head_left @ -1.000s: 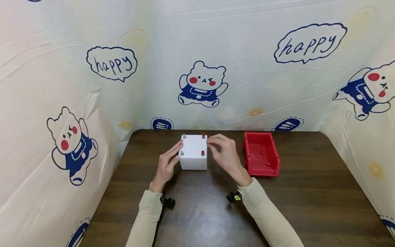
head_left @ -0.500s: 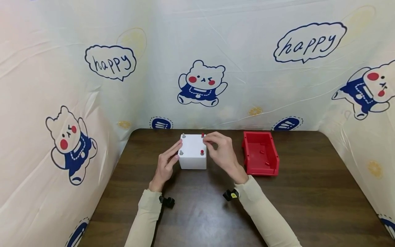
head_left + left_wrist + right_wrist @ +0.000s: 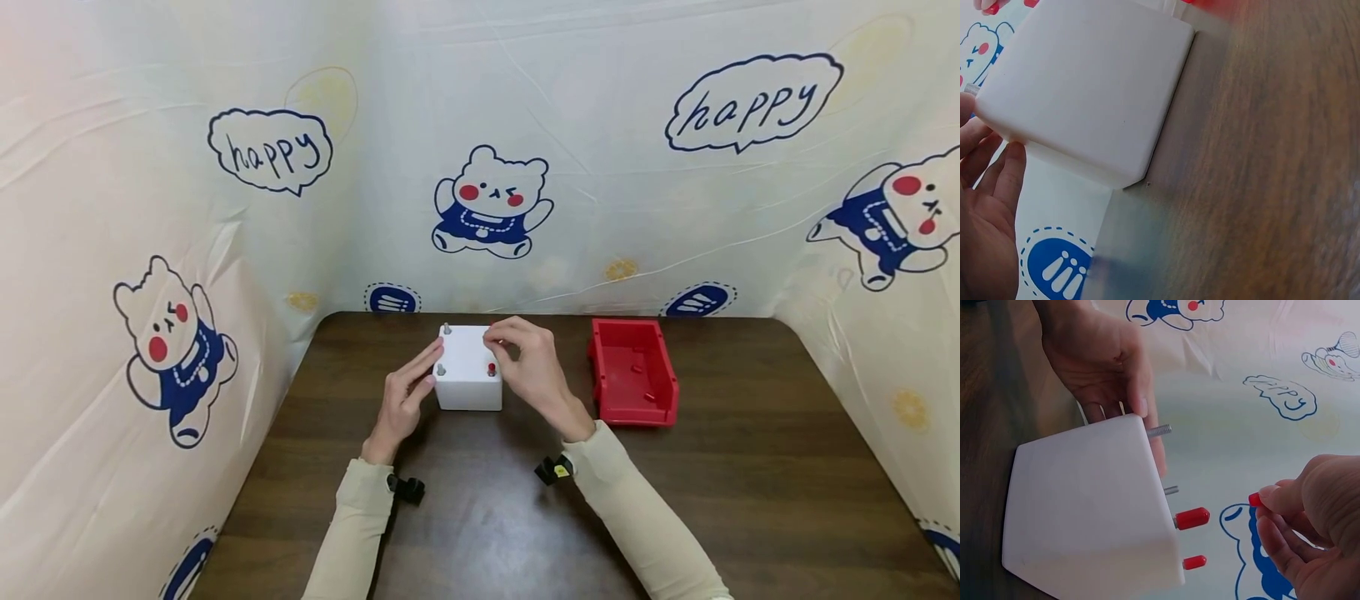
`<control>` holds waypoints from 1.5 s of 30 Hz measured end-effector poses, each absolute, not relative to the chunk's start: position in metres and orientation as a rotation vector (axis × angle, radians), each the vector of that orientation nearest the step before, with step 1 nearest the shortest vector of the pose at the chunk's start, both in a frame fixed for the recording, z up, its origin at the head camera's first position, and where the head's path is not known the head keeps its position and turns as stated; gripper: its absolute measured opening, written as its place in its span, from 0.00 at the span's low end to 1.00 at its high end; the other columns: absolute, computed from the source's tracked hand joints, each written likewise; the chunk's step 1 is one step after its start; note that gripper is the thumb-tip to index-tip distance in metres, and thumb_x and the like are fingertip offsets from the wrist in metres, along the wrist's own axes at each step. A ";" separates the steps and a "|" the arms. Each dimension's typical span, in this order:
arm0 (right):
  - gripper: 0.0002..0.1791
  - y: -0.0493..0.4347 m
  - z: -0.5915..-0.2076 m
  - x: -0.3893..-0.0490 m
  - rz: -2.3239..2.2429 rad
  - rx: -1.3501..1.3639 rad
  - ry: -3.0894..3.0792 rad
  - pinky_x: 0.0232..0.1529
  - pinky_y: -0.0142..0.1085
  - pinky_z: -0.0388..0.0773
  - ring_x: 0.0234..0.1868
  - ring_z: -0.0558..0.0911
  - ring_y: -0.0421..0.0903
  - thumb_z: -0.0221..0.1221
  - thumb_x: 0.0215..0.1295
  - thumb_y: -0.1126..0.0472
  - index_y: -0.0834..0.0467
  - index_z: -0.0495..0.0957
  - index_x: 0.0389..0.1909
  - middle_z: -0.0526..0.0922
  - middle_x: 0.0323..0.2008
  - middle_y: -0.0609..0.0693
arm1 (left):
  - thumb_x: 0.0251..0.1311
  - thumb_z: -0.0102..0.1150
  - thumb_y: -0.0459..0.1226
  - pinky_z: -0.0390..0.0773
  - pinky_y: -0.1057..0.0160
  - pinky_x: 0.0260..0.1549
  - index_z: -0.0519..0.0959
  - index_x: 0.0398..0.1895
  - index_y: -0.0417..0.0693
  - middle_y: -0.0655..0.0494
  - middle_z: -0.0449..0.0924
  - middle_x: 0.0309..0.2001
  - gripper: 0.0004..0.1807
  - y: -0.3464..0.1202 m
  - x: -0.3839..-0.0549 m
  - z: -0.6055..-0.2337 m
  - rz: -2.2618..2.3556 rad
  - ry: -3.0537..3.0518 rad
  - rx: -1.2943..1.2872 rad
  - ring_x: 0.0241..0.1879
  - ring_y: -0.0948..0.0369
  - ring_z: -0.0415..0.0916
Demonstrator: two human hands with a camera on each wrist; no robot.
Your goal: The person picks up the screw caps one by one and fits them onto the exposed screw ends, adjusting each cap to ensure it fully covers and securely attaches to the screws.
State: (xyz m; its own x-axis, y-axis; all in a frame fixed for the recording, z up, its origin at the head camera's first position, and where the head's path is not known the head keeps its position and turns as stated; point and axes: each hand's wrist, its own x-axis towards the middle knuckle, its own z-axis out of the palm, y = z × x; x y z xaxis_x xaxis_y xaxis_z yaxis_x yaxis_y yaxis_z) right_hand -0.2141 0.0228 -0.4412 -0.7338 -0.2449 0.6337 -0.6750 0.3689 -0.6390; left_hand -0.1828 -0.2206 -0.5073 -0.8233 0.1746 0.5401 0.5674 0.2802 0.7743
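My right hand (image 3: 534, 367) pinches a small red cap (image 3: 1254, 499) between thumb and fingertips, held clear of the studs. My left hand (image 3: 400, 407), its fingers fairly straight, rests against the left side of the white box (image 3: 468, 396), which stands on the table just in front of me. The box is smooth, with rounded corners; from its top rise two bare, threaded metal studs (image 3: 1160, 430) on the left, while two glossy, round-ended red covers (image 3: 1192, 518) sit over those on the right. My cream sleeves (image 3: 637, 517) end at black wrist devices (image 3: 408, 490). To the right, a red bin (image 3: 633, 416) with a lowered front holds a few little red pieces (image 3: 650, 397). The dark table (image 3: 480, 533) is wood-grained. Behind hangs a wrinkled pale cloth (image 3: 600, 217) printed with bears, and "happy" reads in two scalloped speech bubbles (image 3: 270, 152).
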 end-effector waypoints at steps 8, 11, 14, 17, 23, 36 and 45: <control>0.07 0.013 -0.439 -0.211 1.372 0.813 -2.213 0.38 0.41 0.90 0.39 0.88 0.48 0.71 0.65 0.71 0.61 0.92 0.42 0.91 0.43 0.54 | 0.71 0.52 0.21 0.67 0.73 0.72 0.76 0.68 0.26 0.28 0.72 0.73 0.23 -0.223 -0.180 -0.505 -1.540 -2.208 -0.677 0.73 0.33 0.69; 0.07 0.010 -0.439 -0.212 1.381 0.814 -2.212 0.38 0.41 0.89 0.40 0.89 0.49 0.71 0.65 0.72 0.62 0.92 0.42 0.91 0.43 0.54 | 0.71 0.52 0.21 0.68 0.72 0.72 0.76 0.68 0.25 0.28 0.72 0.72 0.23 -0.223 -0.181 -0.504 -1.527 -2.202 -0.694 0.72 0.32 0.70; 0.07 0.008 -0.441 -0.213 1.388 0.814 -2.207 0.38 0.43 0.89 0.40 0.89 0.49 0.71 0.65 0.72 0.63 0.92 0.42 0.91 0.42 0.55 | 0.71 0.52 0.21 0.67 0.71 0.73 0.76 0.68 0.25 0.28 0.72 0.72 0.23 -0.224 -0.185 -0.509 -1.507 -2.203 -0.706 0.72 0.31 0.70; 0.06 0.005 -0.443 -0.214 1.386 0.824 -2.202 0.38 0.42 0.89 0.40 0.89 0.49 0.70 0.65 0.72 0.65 0.92 0.41 0.91 0.42 0.55 | 0.73 0.52 0.22 0.66 0.72 0.73 0.76 0.70 0.28 0.32 0.72 0.74 0.23 -0.226 -0.191 -0.522 -1.501 -2.217 -0.691 0.73 0.34 0.69; 0.05 0.001 -0.448 -0.216 1.381 0.843 -2.168 0.40 0.41 0.90 0.41 0.90 0.49 0.70 0.66 0.73 0.65 0.92 0.41 0.91 0.42 0.55 | 0.75 0.53 0.27 0.66 0.71 0.73 0.76 0.73 0.39 0.44 0.72 0.77 0.25 -0.233 -0.202 -0.541 -1.482 -2.243 -0.690 0.76 0.44 0.70; 0.06 -0.010 -0.452 -0.219 1.431 0.855 -2.159 0.45 0.41 0.90 0.43 0.90 0.50 0.69 0.67 0.73 0.67 0.91 0.42 0.91 0.44 0.56 | 0.75 0.54 0.28 0.68 0.71 0.73 0.77 0.73 0.42 0.46 0.73 0.76 0.24 -0.235 -0.203 -0.542 -1.458 -2.233 -0.693 0.75 0.47 0.72; 0.06 -0.017 -0.454 -0.218 1.432 0.867 -2.177 0.46 0.42 0.90 0.45 0.90 0.51 0.69 0.67 0.73 0.66 0.91 0.42 0.91 0.44 0.57 | 0.72 0.54 0.23 0.67 0.73 0.72 0.77 0.71 0.33 0.36 0.73 0.74 0.24 -0.235 -0.204 -0.544 -1.465 -2.211 -0.702 0.74 0.38 0.71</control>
State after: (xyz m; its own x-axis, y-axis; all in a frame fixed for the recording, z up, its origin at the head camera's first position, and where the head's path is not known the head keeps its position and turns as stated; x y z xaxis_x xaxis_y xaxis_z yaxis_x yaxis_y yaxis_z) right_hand -0.2181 -0.0170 -0.4536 -0.7310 -0.2803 0.6221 -0.6823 0.2857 -0.6730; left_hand -0.2043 -0.2352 -0.5440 -0.7959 0.1895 0.5749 0.6034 0.3258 0.7279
